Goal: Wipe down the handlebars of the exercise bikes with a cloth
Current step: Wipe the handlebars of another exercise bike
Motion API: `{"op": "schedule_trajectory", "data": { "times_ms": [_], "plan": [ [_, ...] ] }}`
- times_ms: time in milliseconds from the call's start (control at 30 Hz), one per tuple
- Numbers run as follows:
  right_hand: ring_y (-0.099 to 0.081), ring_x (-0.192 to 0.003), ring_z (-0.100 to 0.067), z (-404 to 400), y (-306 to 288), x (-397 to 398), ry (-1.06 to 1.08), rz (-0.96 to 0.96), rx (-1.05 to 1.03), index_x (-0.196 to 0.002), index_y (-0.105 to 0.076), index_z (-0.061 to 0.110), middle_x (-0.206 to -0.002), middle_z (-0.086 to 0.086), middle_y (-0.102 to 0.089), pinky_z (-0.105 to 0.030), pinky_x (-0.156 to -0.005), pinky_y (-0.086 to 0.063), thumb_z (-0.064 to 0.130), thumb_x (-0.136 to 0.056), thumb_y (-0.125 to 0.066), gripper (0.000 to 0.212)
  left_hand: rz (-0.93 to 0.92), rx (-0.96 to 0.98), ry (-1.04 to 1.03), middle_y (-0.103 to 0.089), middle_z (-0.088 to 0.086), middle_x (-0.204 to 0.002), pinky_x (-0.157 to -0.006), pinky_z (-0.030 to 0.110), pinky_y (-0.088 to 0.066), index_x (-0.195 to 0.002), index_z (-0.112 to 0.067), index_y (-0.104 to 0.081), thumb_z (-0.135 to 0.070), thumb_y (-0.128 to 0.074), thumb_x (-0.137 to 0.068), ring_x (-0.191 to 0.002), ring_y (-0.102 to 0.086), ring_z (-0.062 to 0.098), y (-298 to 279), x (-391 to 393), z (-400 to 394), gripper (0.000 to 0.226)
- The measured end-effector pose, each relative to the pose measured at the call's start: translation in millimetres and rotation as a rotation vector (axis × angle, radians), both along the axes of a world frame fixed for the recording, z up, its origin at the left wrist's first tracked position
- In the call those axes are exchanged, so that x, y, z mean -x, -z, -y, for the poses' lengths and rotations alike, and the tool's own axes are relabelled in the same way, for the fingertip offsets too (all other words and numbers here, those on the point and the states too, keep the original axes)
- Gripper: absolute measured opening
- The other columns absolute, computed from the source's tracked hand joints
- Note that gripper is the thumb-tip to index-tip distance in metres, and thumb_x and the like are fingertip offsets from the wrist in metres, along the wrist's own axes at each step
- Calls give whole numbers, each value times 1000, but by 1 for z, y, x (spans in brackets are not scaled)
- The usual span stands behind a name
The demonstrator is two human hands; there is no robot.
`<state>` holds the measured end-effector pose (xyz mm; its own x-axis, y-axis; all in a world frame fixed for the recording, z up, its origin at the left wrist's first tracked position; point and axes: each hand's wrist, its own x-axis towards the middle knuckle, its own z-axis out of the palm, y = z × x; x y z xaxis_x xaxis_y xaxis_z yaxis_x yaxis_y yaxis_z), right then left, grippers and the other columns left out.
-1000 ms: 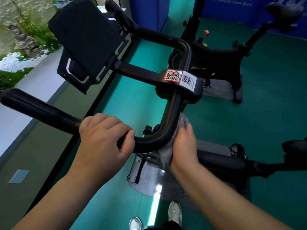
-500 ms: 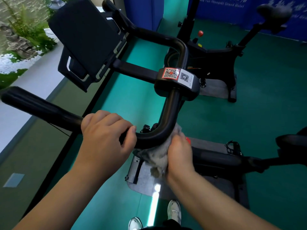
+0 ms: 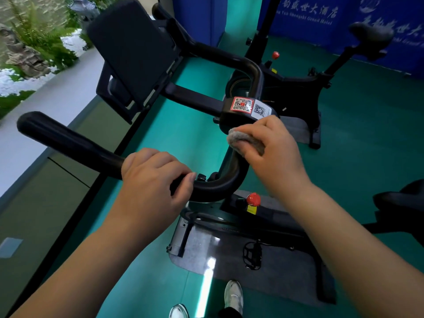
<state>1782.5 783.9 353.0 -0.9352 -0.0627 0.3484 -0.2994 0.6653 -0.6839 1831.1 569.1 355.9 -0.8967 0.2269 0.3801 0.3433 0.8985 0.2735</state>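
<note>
The left hand [image 3: 151,182] grasps the near bend of the black handlebar [image 3: 68,143]. A little farther, the right hand [image 3: 270,145] clutches a grey cloth [image 3: 245,141], pressing it on the handlebar just below the QR stickers [image 3: 250,106].

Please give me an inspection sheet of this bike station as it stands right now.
Surface: green floor; grey mat under the near bike.
Job's things: black handlebar of the near bike; grey cloth held against the bar just below the central clamp with QR stickers.
Clutter: nothing seen.
Hands: left hand grips the near curved section of the handlebar; right hand grips the cloth.
Cables: nothing seen for certain; the black strapped pedal is no cable.
Surroundings: black console panel, red knob, second bike, blue banner, window with plants.
</note>
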Motion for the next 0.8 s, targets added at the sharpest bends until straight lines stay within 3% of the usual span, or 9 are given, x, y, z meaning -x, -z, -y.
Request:
{"op": "schedule_trajectory", "data": {
  "times_ms": [67, 200, 367, 467, 600, 733, 800],
  "plan": [
    [-49, -87, -3, 0, -1, 2, -59, 39, -72, -104, -72, 28, -94, 8, -51, -12, -76, -43, 30, -85, -69, 19, 8, -9, 10, -60, -13, -77, -82, 36, -34, -78, -28, -70, -41, -48, -88, -84, -53, 18, -2, -1, 5, 28],
    [-51, -90, -10, 4, -19, 5, -214, 65, -331, -104, -73, 26, -97, 7, -53, -32, -77, -50, 37, -84, -68, 24, -11, 7, -34, -63, -13, -81, -86, 39, -33, -82, -29, -71, -43, -52, -86, -86, -56, 19, -6, -4, 20, 24],
    [-51, -102, -21, 9, -46, 49, -210, 32, -773, -101, -73, 29, -102, 6, -56, -37, -80, -49, 36, -88, -62, 18, -18, 28, -52, -64, -13, -87, -88, 35, -28, -89, -28, -72, -47, -51, -86, -91, -54, 19, -11, -7, 35, 28],
    [-56, -103, -20, 26, -49, 54, -331, 120, -1031, -99, -73, 24, -107, 5, -60, -39, -82, -51, 33, -90, -58, 20, -24, 18, -78, -65, -13, -89, -90, 36, -28, -89, -29, -72, -43, -54, -85, -94, -55, 19, -12, -9, 42, 23],
    [-61, -94, -14, 34, -55, 54, -406, 273, -1053, -96, -73, 26, -100, 9, -65, -37, -80, -52, 30, -87, -62, 15, -44, -18, -96, -66, -13, -93, -91, 36, -29, -94, -28, -72, -39, -55, -86, -96, -56, 20, -10, -12, 50, 22],
    [-56, -98, -21, 29, -59, 63, -310, 71, -1111, -93, -72, 27, -99, 6, -62, -38, -71, -54, 35, -86, -63, 14, -44, -12, -85, -67, -12, -100, -93, 37, -30, -101, -28, -72, -39, -54, -87, -100, -56, 21, -8, -15, 54, 26],
    [-58, -97, -21, 32, -59, 61, -345, 109, -1164, -94, -72, 27, -99, 6, -65, -36, -73, -54, 34, -87, -62, 14, -50, -14, -89, -67, -11, -101, -93, 38, -31, -101, -28, -72, -37, -56, -86, -101, -56, 21, -8, -16, 57, 24]
  ]
}}
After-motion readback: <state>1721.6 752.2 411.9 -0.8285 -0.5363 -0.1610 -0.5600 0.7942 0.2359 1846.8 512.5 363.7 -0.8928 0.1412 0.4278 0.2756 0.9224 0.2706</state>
